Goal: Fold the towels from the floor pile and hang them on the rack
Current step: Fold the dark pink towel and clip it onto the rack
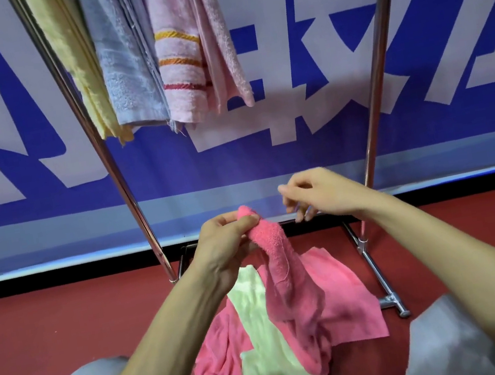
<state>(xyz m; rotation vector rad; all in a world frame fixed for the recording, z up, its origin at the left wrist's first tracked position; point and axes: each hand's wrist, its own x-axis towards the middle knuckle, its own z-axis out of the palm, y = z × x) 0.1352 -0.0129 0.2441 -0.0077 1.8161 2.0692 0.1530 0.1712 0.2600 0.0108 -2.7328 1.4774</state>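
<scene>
Blue banner (299, 153) fabric is filling the background, and a red floor (66, 319) is lying beneath it. A chrome rack (121, 175) is standing in front of the banner, with its top bar out of view. Four towels are already being carried on it, side by side towards its left: a yellow towel (81, 67), a blue towel (125, 77), a striped towel (183, 77) and a pale pink towel (217, 46). The pile (340, 308) is lying crumpled on the floor at the rack's foot, with a green towel (262, 331) draped across the pink cloth.

One pink towel (273, 248) is being lifted out of that pile. Its top end is being pinched between the thumb and curled fingers of the left hand (226, 245), while its lower part is trailing down onto the pile. The right hand (318, 195) is being held just beside it, up and to the right, with fingers loosely curled and nothing gripped.

The step in hand is judged to be the finding of the towel's corners before folding. It would be done well if three things were managed:
- The towel is raised clear of the pile, so that the green towel is not dragged along.
- A second corner on the same edge is caught by the right hand.
- That edge is drawn taut before the halves are brought together.

Room for hanging seems to be left to the right of the pale pink towel.

Large white characters are being shown on the banner, but each is being cut off by the frame or hidden by the towels, and none can be read with confidence. No label or brand is being seen on any towel.
</scene>
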